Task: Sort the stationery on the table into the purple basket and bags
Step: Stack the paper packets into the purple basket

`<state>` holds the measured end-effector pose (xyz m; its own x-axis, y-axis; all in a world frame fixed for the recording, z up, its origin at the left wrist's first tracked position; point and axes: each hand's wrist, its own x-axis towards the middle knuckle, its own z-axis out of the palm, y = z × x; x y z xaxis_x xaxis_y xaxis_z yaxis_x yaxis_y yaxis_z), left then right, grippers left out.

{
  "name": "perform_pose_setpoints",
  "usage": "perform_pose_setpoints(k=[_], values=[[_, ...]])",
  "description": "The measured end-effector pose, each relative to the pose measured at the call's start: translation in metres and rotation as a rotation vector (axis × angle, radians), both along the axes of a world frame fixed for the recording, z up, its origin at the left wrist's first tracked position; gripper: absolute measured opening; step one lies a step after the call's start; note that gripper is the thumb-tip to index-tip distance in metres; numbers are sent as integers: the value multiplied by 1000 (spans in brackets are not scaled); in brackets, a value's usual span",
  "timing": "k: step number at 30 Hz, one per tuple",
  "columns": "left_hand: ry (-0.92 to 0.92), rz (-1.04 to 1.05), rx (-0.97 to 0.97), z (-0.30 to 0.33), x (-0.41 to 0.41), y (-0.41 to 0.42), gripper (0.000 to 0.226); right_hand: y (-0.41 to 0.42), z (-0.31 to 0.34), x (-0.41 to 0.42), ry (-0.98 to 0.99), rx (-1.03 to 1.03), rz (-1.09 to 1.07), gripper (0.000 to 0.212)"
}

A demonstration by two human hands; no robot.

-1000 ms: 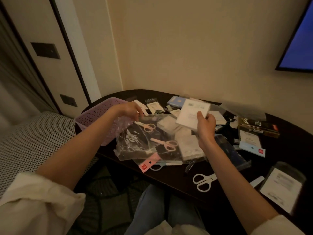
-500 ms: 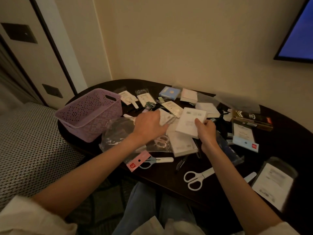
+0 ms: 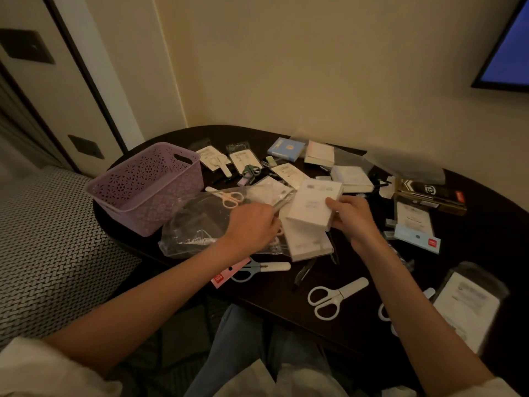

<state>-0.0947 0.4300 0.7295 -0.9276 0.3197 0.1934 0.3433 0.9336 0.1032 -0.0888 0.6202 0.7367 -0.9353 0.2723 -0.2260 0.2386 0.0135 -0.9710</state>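
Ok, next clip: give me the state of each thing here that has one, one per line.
purple basket: upright on the table, nothing visible inside.
clear plastic bag: lying flat and crumpled beside the basket.
white pad pack: lifted, held by the right hand.
left hand: reaching into the pile, fingers curled; what it grips cannot be told.
white scissors: closed, blades capped, lying near the front edge.
wall screen: on, showing blue.
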Motion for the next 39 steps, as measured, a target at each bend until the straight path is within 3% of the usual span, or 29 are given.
perform_pose_setpoints(k=[7, 12, 17, 21, 24, 31, 35, 37, 39], values=[[212, -56, 288, -16, 11, -23, 29, -13, 7, -1, -41, 5, 174, 20], [174, -21, 316, -17, 6, -25, 31, -21, 7, -1, -38, -401, 96, 20], [63, -29, 312, -15, -6, -18, 33, -15, 6, -5, -19, -520, -8, 61], [49, -42, 309, -17, -8, -15, 31, -12, 11, -1, -104, -640, 59, 27], [47, -53, 294, -18, -6, -14, 30, -16, 12, 0, -90, -682, 91, 20], [40, -54, 249, -16, -6, -15, 26, -18, 12, 1, -92, -331, 184, 46], [64, -73, 232, -16, -3, -15, 26, -6, 17, 4, -77, 6, 274, 65], [70, -95, 220, -15, -3, -13, 24, -7, 17, 4, -47, 100, 275, 58], [60, -103, 201, -15, -3, -11, 22, -10, 16, 5, 0, 49, 268, 45]])
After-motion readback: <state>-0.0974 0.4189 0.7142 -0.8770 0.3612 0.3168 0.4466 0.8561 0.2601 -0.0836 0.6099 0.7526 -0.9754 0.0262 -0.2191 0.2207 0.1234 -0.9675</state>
